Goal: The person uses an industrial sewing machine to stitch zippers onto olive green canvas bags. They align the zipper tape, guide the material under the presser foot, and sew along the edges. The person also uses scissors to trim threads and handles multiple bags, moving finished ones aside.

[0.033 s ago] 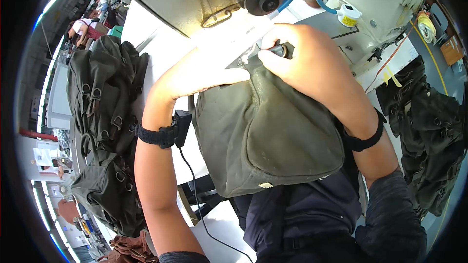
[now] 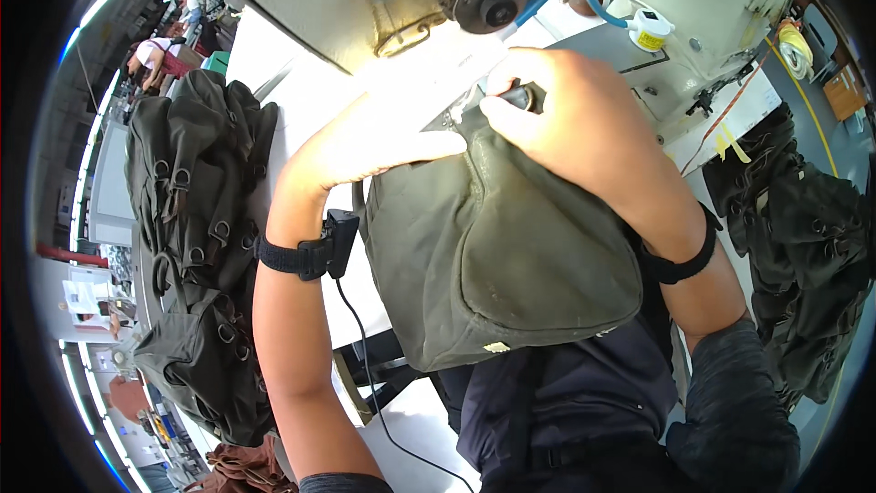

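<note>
An olive-green fabric bag (image 2: 547,256) lies across my lap and the table edge, its upper end under the sewing machine head (image 2: 383,0). My left hand (image 2: 379,148) rests flat on the bag's upper left part, thumb stretched out; strong glare washes out its fingers. At the bag's upper right, my right hand (image 2: 570,114) is closed, thumb and forefinger pinching the bag beside a dark rolled piece (image 2: 520,98) with a shiny edge. Needle and presser foot are lost in the bright light between my hands.
A heap of dark green bags with metal rings (image 2: 196,219) sits to the left. More dark bags (image 2: 803,246) hang at the right. Reddish-brown fabric (image 2: 246,467) lies at lower left. A black cable (image 2: 365,393) runs from my left wristband. A person (image 2: 160,59) works far left.
</note>
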### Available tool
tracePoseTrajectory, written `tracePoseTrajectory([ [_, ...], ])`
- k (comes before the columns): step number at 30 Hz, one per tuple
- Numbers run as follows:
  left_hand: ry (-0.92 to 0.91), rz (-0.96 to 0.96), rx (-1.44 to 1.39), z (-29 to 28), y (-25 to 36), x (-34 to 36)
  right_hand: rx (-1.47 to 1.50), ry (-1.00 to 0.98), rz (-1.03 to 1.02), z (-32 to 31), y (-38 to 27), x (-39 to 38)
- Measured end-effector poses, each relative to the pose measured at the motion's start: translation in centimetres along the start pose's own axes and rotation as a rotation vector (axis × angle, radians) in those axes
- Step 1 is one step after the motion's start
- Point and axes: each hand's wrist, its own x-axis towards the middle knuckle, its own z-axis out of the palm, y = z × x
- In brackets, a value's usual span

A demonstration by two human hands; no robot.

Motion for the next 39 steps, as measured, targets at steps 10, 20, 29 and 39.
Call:
tracePoseTrajectory([
  [10,0.056,0.17,0.109,-0.1,0.8,0.1,0.178,0.035,-0.178,0.2,2.1,1.5],
  [20,-0.126,-0.149,0.033,-1.3,2.9,0.5,0.212,-0.063,-0.059,-0.1,2.1,1.6],
  [29,-0.11,-0.094,0.025,-1.3,3.0,0.5,0.18,-0.057,-0.075,0.1,2.4,1.7],
  [39,-0.058,-0.018,0.061,-1.4,2.8,0.5,0.162,-0.01,-0.112,0.5,2.6,1.9],
])
